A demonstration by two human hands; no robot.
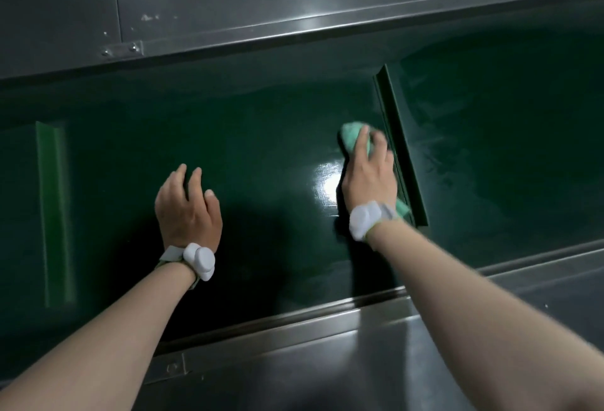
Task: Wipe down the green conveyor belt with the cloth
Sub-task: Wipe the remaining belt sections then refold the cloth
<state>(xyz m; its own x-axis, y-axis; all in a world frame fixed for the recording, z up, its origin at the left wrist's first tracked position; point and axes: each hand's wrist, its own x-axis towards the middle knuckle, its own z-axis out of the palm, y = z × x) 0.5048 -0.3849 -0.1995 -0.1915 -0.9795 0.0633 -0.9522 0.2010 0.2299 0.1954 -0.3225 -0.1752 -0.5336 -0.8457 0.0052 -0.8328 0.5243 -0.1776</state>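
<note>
The dark green conveyor belt (261, 136) runs across the view between grey metal rails. My right hand (369, 175) lies flat on a light green cloth (351, 137), pressing it against the belt just left of a raised green cleat (402, 149). Part of the cloth also shows under my wrist. A wet, shiny patch sits beside that hand. My left hand (188, 208) rests on the belt to the left, fingers loosely spread, holding nothing. Both wrists carry white bands.
A second raised cleat (54, 214) crosses the belt at the far left. A grey metal side rail (294, 322) borders the near edge and a metal wall panel (294, 2) rises behind the belt. The belt continues to the right of the cleat (506, 149).
</note>
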